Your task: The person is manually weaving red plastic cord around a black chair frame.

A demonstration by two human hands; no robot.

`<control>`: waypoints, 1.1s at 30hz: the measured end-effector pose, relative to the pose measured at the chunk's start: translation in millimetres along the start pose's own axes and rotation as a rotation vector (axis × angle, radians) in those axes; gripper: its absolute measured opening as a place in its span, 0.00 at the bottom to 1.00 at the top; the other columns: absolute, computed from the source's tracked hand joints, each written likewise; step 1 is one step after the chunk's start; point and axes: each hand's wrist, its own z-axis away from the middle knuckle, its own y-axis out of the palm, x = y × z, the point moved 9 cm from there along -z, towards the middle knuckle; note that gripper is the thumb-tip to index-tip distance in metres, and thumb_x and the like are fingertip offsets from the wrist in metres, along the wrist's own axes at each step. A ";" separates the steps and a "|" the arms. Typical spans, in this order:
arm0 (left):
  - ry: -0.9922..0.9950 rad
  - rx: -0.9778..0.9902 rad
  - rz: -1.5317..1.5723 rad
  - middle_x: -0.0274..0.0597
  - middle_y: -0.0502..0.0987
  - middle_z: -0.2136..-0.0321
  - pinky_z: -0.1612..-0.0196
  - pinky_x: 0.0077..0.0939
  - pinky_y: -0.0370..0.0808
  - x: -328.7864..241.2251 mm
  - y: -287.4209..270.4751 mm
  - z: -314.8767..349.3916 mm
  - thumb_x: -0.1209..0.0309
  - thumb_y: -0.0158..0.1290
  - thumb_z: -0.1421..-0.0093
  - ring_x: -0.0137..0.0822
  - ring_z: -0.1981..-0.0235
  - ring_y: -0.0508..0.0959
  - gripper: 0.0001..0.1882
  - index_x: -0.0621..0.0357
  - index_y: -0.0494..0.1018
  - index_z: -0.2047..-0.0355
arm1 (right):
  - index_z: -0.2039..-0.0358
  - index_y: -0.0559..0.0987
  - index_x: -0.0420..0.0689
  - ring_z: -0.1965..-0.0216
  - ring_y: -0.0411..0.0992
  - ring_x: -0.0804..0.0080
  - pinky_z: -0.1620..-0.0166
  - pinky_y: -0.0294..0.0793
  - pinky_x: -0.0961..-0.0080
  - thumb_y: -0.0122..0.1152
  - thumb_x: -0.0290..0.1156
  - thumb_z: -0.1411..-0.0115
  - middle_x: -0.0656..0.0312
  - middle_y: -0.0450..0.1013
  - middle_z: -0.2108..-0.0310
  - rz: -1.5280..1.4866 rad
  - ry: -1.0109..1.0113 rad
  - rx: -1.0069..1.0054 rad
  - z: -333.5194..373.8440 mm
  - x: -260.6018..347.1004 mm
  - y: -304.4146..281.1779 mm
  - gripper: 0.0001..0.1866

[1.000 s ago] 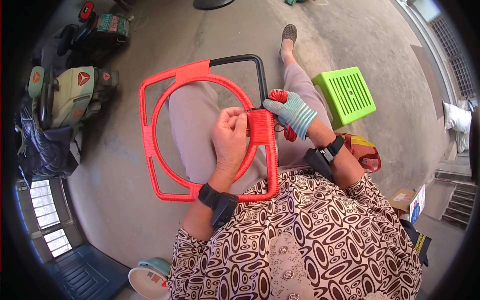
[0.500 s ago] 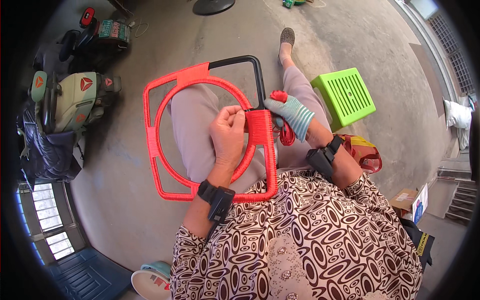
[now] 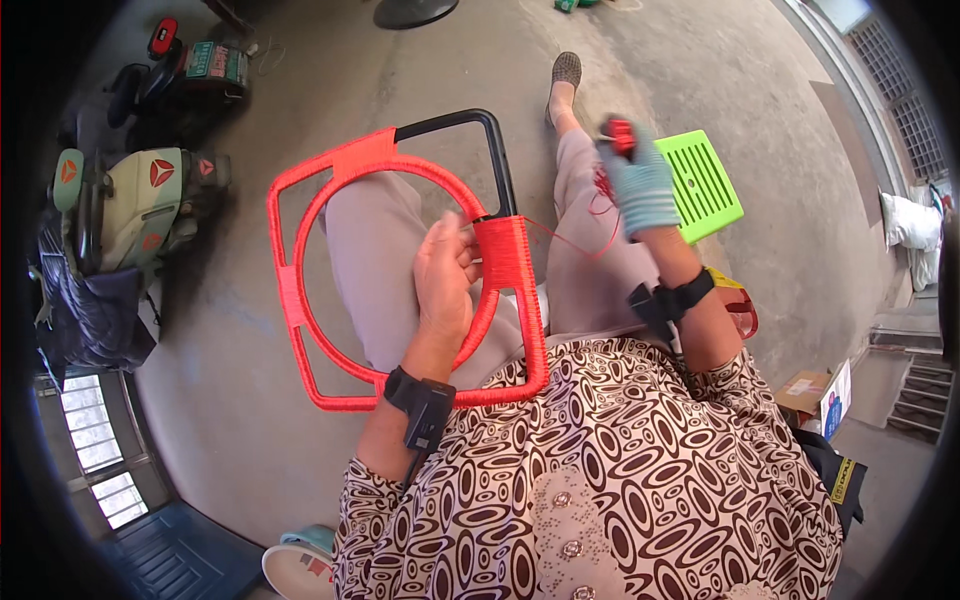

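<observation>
Since the earlier frame, the right hand (image 3: pixel 642 190) has swung away from the work toward the upper right, drawing out a red strand (image 3: pixel 578 248). We see this hand in a striped glove, closed around a bundle of red cord (image 3: pixel 621 137), with loose loops hanging beside it. From the bundle, the strand sags leftward to the wrapped band (image 3: pixel 505 255) at the right side of the frame's ring.

The red-wrapped frame (image 3: pixel 535 345), a rounded square enclosing a ring, lies across the lap at the centre of the picture. We note that its upper right corner is a bare black bar (image 3: pixel 498 155), while the remaining sides and most of the ring are covered in red cord.

The left hand (image 3: pixel 445 285), bare, stands inside the ring just left of the band, thumb raised and fingers partly curled; blur leaves us unable to tell whether they grip the band's edge.

Around the work we find mauve trousers (image 3: pixel 370 260) beneath the frame, a green slotted stool (image 3: pixel 705 190) at right of centre, partly behind the glove, and a scooter (image 3: pixel 145 205) at the upper left.
</observation>
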 end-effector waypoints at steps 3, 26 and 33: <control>0.054 0.031 0.016 0.39 0.75 0.63 0.65 0.24 0.73 -10.7 12.7 2.1 0.53 0.38 0.34 0.27 0.63 0.75 0.21 0.57 0.68 0.58 | 0.59 0.74 0.43 0.62 0.72 0.62 0.57 0.72 0.69 0.56 0.25 0.52 0.56 0.72 0.64 0.148 -0.877 0.254 60.1 117.6 42.0 0.16; -0.033 0.000 0.008 0.39 0.78 0.69 0.67 0.22 0.74 15.0 -15.6 -6.6 0.75 0.47 0.42 0.28 0.72 0.76 0.07 0.62 0.73 0.64 | 0.50 0.72 0.39 0.70 0.71 0.80 0.66 0.75 0.81 0.55 0.32 0.42 0.62 0.75 0.66 -0.351 0.092 1.005 81.1 9.6 128.3 0.20; -0.011 -0.023 0.248 0.35 0.76 0.65 0.62 0.27 0.73 6.3 -14.3 -7.6 0.72 0.48 0.40 0.28 0.65 0.75 0.08 0.55 0.71 0.60 | 0.53 0.73 0.37 0.69 0.73 0.77 0.65 0.76 0.78 0.57 0.32 0.42 0.62 0.75 0.67 -0.272 0.163 1.018 65.1 0.9 113.8 0.18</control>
